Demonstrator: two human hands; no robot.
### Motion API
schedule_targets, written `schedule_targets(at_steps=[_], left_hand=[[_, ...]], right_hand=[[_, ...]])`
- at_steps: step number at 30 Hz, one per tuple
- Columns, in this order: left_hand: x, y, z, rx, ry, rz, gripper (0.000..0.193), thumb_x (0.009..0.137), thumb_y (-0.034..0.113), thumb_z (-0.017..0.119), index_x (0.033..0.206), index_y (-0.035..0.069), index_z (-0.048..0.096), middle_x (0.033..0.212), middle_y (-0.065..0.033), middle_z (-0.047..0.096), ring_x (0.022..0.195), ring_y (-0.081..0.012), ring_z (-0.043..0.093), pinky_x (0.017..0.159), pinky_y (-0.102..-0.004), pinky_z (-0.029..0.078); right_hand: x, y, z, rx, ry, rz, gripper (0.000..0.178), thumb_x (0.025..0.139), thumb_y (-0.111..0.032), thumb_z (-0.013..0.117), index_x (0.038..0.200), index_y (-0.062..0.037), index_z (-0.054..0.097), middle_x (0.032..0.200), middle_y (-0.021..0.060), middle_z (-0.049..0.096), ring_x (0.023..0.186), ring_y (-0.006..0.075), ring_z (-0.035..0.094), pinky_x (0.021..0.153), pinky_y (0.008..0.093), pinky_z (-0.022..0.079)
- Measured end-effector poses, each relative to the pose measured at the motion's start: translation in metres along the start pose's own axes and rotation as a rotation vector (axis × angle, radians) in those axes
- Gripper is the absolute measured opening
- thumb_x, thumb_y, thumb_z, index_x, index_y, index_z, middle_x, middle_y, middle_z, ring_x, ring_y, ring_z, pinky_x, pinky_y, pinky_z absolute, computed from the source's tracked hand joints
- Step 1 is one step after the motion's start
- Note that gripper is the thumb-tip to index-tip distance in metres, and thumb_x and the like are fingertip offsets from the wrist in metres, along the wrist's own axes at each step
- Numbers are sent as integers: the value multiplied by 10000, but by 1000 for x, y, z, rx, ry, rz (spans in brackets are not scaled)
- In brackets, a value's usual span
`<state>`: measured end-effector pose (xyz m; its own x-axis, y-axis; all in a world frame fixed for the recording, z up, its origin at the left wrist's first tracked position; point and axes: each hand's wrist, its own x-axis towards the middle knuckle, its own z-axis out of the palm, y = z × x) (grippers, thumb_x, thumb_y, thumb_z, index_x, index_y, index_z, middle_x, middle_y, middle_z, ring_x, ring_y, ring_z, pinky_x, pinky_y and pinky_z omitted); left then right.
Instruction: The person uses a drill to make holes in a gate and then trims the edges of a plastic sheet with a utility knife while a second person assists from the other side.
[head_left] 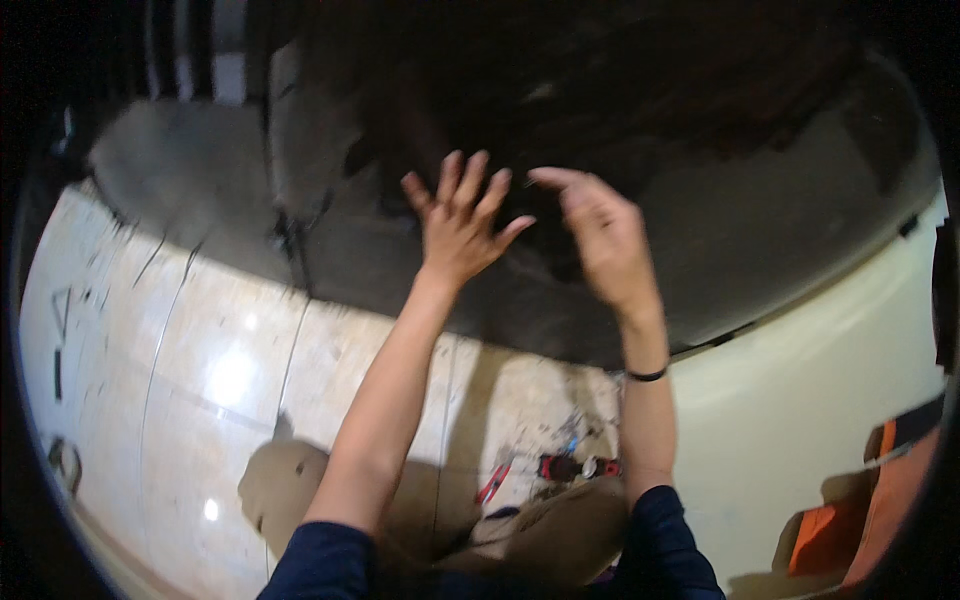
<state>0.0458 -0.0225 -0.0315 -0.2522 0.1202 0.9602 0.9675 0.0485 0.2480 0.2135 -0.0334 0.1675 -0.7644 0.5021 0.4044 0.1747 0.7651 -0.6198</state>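
A large, dark, glossy panel (pixel 740 230) with a curved near edge fills the upper part of the view. My left hand (pixel 460 222) lies against its surface with fingers spread wide and nothing in them. To the right, my right hand (pixel 603 240) is at the same panel, its index finger reaching left and the other fingers curled in. Whatever may be between those fingertips is too small to make out. A dark band circles my right wrist.
Pale floor tiles (pixel 200 340) lie below the panel. Near my knees are a red slim tool (pixel 493 484) and a red-and-black object (pixel 560 467). A cream-coloured surface (pixel 800 380) curves along the right, with an orange item (pixel 830 535) at lower right.
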Motion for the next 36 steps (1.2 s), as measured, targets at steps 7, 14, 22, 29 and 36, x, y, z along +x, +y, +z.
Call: schedule_targets(at_steps=[7,14,22,29,36], left_hand=[[14,-5,2,33,37,30,888,987,735,630,1704,306,329,1797,-94,253,1688,-356,159,1278,-759,-90],[9,-3,8,38,19,21,871,992,743,612,1696,309,336,1801,-87,242,1691,-355,146,1273,-767,-93],[8,-4,5,30,8,17,840,1008,691,614,1698,298,343,1803,-89,248,1690,-365,154,1269,-777,-79],[8,-2,2,-18,2,2,904,943,643,718,1695,311,343,1790,-97,271,1678,-375,189,1267,-789,-70],[8,-2,0,-13,-24,-9,941,907,586,769,1699,331,329,1801,-84,246,1687,-360,162,1263,-797,-71]], right_hand=[[5,-3,5,-285,182,56,342,1108,-306,576,967,-67,775,700,124,671,617,263,636,631,394,477],[5,17,20,-632,242,-20,311,1056,-325,656,873,-93,755,718,167,717,703,419,720,603,486,532],[11,24,28,-698,243,-15,307,1046,-312,662,842,-95,739,713,185,710,707,441,714,602,517,537],[15,16,34,-770,257,45,297,1033,-306,665,849,-92,758,711,198,712,720,457,722,627,531,558],[22,8,40,-813,248,113,340,1035,-331,659,851,-69,774,756,232,731,748,472,733,667,551,576]])
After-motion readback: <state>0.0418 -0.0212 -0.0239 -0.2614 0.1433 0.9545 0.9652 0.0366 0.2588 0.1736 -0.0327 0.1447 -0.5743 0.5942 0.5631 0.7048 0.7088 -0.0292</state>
